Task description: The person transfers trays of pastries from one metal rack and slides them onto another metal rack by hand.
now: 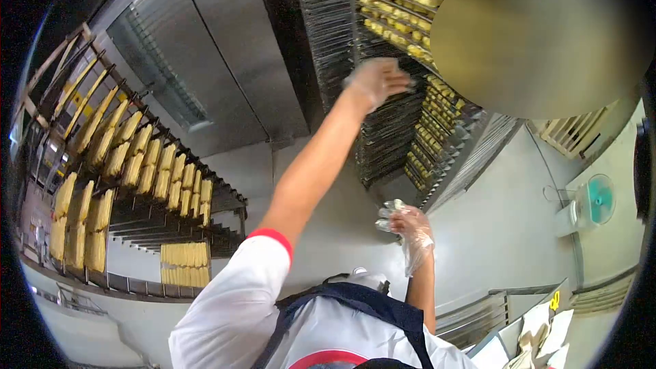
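My left hand [379, 84], in a clear plastic glove, reaches forward in front of a tall metal rack [393, 133]. Its fingers are stretched out with nothing visible in them, and they are slightly smeared by motion. Trays of small yellow dough pieces [403, 10] fill the upper levels of this rack, and more dough pieces [437, 123] show lower down. Lower and closer to my body, my right hand [410, 229] hangs in a loose, crinkled clear glove. Its fingers are loosely bent and apart, and I see no object in them.
On the left stands another rack [225, 195] with long pale-yellow dough strips [160, 171] on its trays. Large steel doors [205, 48] are behind it. A round teal fan [601, 199] is at the right, above papers [536, 324]. A blurred oval hides the upper right.
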Available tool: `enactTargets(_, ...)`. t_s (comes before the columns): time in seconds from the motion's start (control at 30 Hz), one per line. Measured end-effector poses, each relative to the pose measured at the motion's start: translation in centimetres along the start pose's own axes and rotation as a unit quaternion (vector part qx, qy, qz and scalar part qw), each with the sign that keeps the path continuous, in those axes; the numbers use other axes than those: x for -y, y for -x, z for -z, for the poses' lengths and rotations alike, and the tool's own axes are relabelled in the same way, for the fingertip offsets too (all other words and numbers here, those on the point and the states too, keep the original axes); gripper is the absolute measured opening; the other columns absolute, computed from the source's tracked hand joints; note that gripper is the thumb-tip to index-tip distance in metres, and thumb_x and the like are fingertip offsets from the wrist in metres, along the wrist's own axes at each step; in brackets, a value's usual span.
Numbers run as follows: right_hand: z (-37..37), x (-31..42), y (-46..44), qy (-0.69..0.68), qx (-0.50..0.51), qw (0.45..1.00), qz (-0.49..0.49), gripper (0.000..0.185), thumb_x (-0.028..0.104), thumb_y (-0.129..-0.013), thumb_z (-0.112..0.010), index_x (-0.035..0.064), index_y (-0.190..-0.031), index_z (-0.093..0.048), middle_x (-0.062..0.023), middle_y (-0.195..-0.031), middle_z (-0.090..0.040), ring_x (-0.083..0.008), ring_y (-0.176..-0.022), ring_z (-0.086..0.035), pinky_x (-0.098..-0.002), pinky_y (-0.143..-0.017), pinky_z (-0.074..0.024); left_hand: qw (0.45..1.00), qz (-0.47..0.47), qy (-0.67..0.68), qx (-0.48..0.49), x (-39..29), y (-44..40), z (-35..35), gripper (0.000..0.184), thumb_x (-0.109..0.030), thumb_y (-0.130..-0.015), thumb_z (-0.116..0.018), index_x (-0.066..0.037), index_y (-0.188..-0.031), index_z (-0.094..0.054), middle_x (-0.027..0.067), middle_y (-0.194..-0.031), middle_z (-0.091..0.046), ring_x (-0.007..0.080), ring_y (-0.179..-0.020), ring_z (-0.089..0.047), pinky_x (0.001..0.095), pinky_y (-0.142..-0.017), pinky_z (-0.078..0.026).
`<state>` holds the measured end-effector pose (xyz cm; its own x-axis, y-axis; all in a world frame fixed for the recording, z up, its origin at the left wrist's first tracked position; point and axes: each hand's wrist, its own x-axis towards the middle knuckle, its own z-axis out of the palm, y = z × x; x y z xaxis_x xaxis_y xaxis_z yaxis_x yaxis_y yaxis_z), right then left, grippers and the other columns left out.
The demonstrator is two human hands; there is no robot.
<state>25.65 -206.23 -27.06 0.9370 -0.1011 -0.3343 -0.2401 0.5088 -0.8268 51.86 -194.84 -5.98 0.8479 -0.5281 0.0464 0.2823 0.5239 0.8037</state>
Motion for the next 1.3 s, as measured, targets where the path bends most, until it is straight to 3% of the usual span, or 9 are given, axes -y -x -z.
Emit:
enactTargets(0.1, -0.7, 4.9, 1.1, -0.002, 0.040, 0.999, 0.027, 0.026, 0.018, -0.086, -0.062, 0.0020, -0.105, -0.054, -0.0134, -0.083, -0.066, -0.0178, -0.062, -0.062, -0.0321, -0.057, -0.0541, 0.981, 0.022, -0.189, 0.047, 3.5, -10.9, -0.2, 0.033, -0.021, -0.091, -0.052, 0.007, -0.109, -0.046, 0.0226, -0.126, -0.046, 0.0340, -0.103, -0.054, 0.0444, -0.094, -0.046)
enactTargets(0.3, -0.9, 14.7, -0.1, -0.058, 0.024, 0.988, 0.144, 0.033, 0.033, -0.086, -0.062, 0.0041, -0.102, -0.060, -0.0061, -0.082, -0.066, -0.0120, -0.063, -0.058, -0.0265, -0.060, -0.0468, 0.489, -0.087, -0.863, -0.092, 0.8, -2.2, -6.5, 0.032, -0.029, -0.088, -0.059, -0.005, -0.110, -0.063, 0.0084, -0.118, -0.061, 0.0274, -0.103, -0.060, 0.0366, -0.088, -0.048)
enactTargets(0.4, -3.1, 18.8, 1.5, -0.139, 0.047, 0.970, 0.194, 0.043, 0.033, -0.090, -0.054, 0.0005, -0.117, -0.049, -0.0134, -0.101, -0.061, -0.0215, -0.077, -0.059, -0.0329, -0.069, -0.0483, 0.573, -0.245, -0.772, -0.125, -1.1, 6.6, -3.6, 0.012, -0.003, -0.083, -0.058, 0.002, -0.092, -0.064, 0.0156, -0.100, -0.065, 0.0257, -0.089, -0.063, 0.0329, -0.077, -0.052)
enactTargets(0.43, -3.2, 18.9, 1.3, -0.180, 0.124, 0.950, 0.223, 0.043, 0.033, -0.091, -0.050, 0.0009, -0.119, -0.047, -0.0148, -0.105, -0.059, -0.0236, -0.084, -0.058, -0.0346, -0.071, -0.0483, 0.825, -0.217, -0.516, -0.080, -1.1, 7.5, -0.4, 0.011, 0.001, -0.081, -0.058, 0.001, -0.090, -0.063, 0.0163, -0.097, -0.065, 0.0244, -0.087, -0.064, 0.0312, -0.074, -0.052)
enactTargets(0.5, -4.6, 18.8, 1.4, -0.211, 0.257, 0.910, 0.247, 0.041, 0.031, -0.095, -0.042, 0.0000, -0.121, -0.046, -0.0176, -0.111, -0.054, -0.0291, -0.099, -0.053, -0.0383, -0.078, -0.0482, 0.856, -0.339, -0.384, -0.064, -3.1, 14.2, 2.5, 0.014, 0.005, -0.078, -0.060, -0.001, -0.090, -0.062, 0.0167, -0.090, -0.065, 0.0231, -0.083, -0.064, 0.0297, -0.073, -0.052)
enactTargets(0.6, -9.3, 17.6, 4.4, -0.071, 0.194, 0.951, 0.228, 0.032, 0.015, -0.091, -0.048, -0.0038, -0.117, -0.052, -0.0144, -0.105, -0.058, -0.0244, -0.092, -0.057, -0.0382, -0.074, -0.0511, 0.353, -0.498, -0.760, -0.223, -6.3, 27.2, 3.5, 0.015, 0.004, -0.075, -0.064, -0.002, -0.088, -0.061, 0.0122, -0.088, -0.064, 0.0210, -0.082, -0.064, 0.0288, -0.075, -0.052)
enactTargets(0.83, -24.4, 12.0, 6.7, -0.097, 0.368, 0.919, 0.105, 0.024, 0.017, -0.084, -0.059, -0.0005, -0.100, -0.058, -0.0095, -0.099, -0.060, -0.0188, -0.092, -0.057, -0.0347, -0.079, -0.0479, 0.550, -0.488, -0.533, -0.419, -13.5, 49.3, 2.4, 0.014, 0.008, -0.073, -0.055, 0.002, -0.085, -0.060, 0.0117, -0.090, -0.061, 0.0205, -0.087, -0.060, 0.0288, -0.084, -0.046)
enactTargets(1.27, -54.6, 8.7, 16.7, -0.072, 0.660, 0.746, 0.042, 0.028, 0.020, -0.088, -0.059, -0.0027, -0.104, -0.059, -0.0109, -0.093, -0.063, -0.0166, -0.072, -0.056, -0.0298, -0.067, -0.0487, 0.204, -0.491, -0.669, -0.519, -24.0, 72.4, 4.0, 0.034, 0.007, -0.084, -0.054, 0.000, -0.116, -0.052, 0.0160, -0.101, -0.059, 0.0240, -0.093, -0.061, 0.0303, -0.076, -0.053)
enactTargets(1.3, -57.0, 8.5, 17.1, -0.068, 0.690, 0.719, 0.047, 0.027, 0.021, -0.088, -0.060, -0.0020, -0.102, -0.059, -0.0107, -0.091, -0.063, -0.0162, -0.071, -0.055, -0.0289, -0.067, -0.0484, 0.438, -0.580, -0.525, -0.443, -26.4, 73.3, 5.2, 0.028, -0.004, -0.087, -0.052, 0.002, -0.114, -0.052, 0.0175, -0.108, -0.058, 0.0246, -0.097, -0.061, 0.0329, -0.082, -0.052)
